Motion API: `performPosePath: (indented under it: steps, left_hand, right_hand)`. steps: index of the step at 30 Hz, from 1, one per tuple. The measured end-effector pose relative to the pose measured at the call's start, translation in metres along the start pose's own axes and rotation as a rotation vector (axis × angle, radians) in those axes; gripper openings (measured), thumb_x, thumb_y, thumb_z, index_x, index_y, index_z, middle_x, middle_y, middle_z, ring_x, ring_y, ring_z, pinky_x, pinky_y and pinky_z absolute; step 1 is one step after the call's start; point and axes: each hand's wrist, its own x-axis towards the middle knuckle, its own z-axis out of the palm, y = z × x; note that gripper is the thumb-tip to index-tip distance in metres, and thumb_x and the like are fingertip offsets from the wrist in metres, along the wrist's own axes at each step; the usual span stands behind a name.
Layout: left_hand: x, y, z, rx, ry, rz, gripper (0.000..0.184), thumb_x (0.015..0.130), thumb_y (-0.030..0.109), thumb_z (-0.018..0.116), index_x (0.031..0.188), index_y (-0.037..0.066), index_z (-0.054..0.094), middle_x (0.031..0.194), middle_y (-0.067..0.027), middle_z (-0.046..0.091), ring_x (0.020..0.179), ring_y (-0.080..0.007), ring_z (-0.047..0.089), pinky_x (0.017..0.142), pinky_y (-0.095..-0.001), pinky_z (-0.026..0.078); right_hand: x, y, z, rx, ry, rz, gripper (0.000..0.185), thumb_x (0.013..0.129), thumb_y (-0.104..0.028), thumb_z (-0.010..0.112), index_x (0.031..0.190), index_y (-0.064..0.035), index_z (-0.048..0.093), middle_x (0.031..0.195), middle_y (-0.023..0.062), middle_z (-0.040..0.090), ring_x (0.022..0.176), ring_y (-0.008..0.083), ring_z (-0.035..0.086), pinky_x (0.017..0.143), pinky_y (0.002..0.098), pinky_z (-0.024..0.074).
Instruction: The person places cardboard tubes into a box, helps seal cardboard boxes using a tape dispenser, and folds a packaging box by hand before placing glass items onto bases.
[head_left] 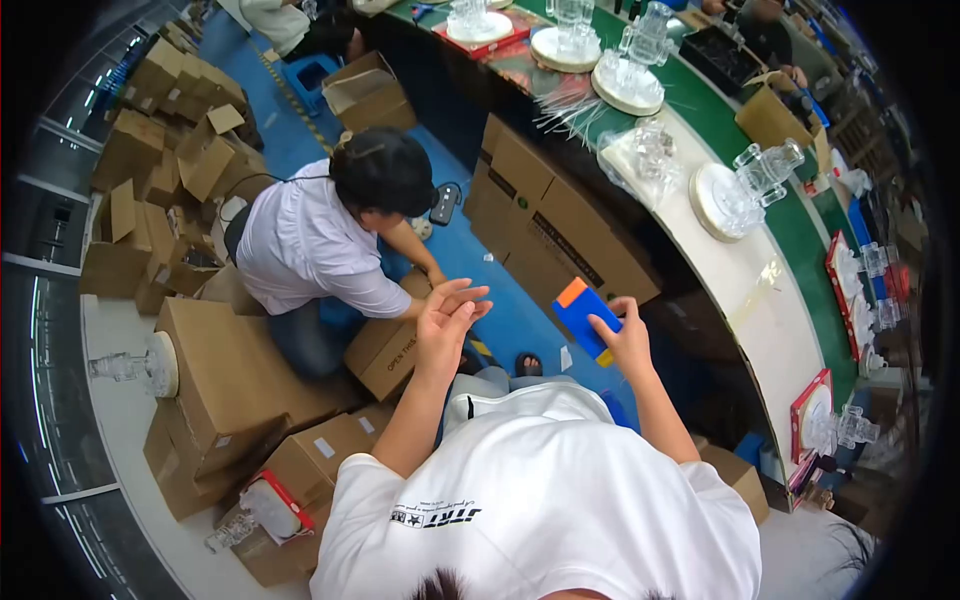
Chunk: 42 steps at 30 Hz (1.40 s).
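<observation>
Head view: from where I stand, a long curved table (pixel 785 335) sweeps down the right side, its smooth pale top edged with green. Blue floor (pixel 515 315) runs beside it, and big brown cardboard boxes (pixel 235 370) crowd the left, flat-sided, some with flaps standing up. Across the bottom, the wearer's white shirt (pixel 560 490) spreads in soft folds, dark lettering printed on the cloth. Just ahead on the left, a co-worker (pixel 310 230) in a thin pale shirt bends low over a carton (pixel 385 355).

Along the table, clear glassy pieces (pixel 765 175) rise in ribbed, stepped shapes from round white bases (pixel 715 205).

Both of the wearer's forearms reach forward, bare and well apart. The left hand (pixel 450 315) is raised near the co-worker's forearm, its fingers loosely spread, gently bent and pointing rightward. The right hand (pixel 629 335) turns inward, pinching a blue block (pixel 581 316) between thumb and fingers. That block sits tilted in the air between the hands, nearer the table, a flat rectangle with an orange end (pixel 571 292) at the top and a small yellow patch (pixel 605 357) at the bottom.
</observation>
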Motion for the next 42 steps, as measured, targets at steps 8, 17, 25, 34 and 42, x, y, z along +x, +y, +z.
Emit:
performPosePath:
  steps: [8,17,25,34,42]
  left_hand:
    - [-0.012,0.005,0.044,0.319,-0.376,0.107,0.042,0.094,0.007,0.045,0.133,0.007,0.03,0.125,-0.016,0.049,0.099,-0.0241,0.061,0.089,-0.0317,0.048]
    - [-0.009,-0.011,0.046,0.476,-0.463,-0.116,0.045,0.094,0.006,0.044,0.135,0.008,0.026,0.129,-0.0176,0.043,0.104,-0.0231,0.059,0.09,-0.0309,0.047]
    - [-0.011,-0.008,0.041,0.399,-0.393,-0.236,0.047,0.092,0.005,0.046,0.135,0.009,0.028,0.131,-0.0175,0.041,0.109,-0.0249,0.057,0.091,-0.0336,0.046]
    - [-0.017,-0.01,0.03,0.351,-0.306,-0.264,0.05,0.089,0.002,0.048,0.135,0.011,0.029,0.132,-0.0156,0.041,0.108,-0.0231,0.056,0.087,-0.0318,0.049]
    - [-0.021,0.0,0.028,0.223,-0.234,-0.267,0.051,0.09,0.007,0.045,0.138,0.009,0.026,0.137,-0.0167,0.036,0.118,-0.029,0.05,0.095,-0.0368,0.044]
  right_hand:
    - [0.009,-0.045,-0.004,0.395,-0.323,-0.375,0.02,0.091,-0.019,0.056,0.102,-0.004,0.062,0.096,0.008,0.064,0.087,0.0145,0.059,0.076,0.0276,0.0469]
    - [-0.015,-0.036,0.033,0.383,-0.337,-0.18,0.023,0.087,-0.025,0.064,0.095,-0.0046,0.069,0.086,0.0071,0.067,0.078,0.0119,0.061,0.072,0.0265,0.0483]
    - [-0.024,-0.048,0.033,0.393,-0.136,-0.305,0.016,0.078,-0.019,0.073,0.085,-0.0043,0.071,0.081,0.008,0.067,0.074,0.0152,0.063,0.067,0.0262,0.0494]
    - [-0.015,-0.055,0.048,0.378,-0.127,-0.397,0.007,0.073,-0.006,0.072,0.077,-0.0026,0.068,0.079,0.0105,0.067,0.069,0.0182,0.064,0.065,0.028,0.0495]
    - [-0.021,-0.081,0.05,0.37,-0.047,-0.387,0.01,0.074,-0.007,0.072,0.079,-0.0027,0.065,0.079,0.0109,0.064,0.071,0.0215,0.062,0.065,0.0301,0.0484]
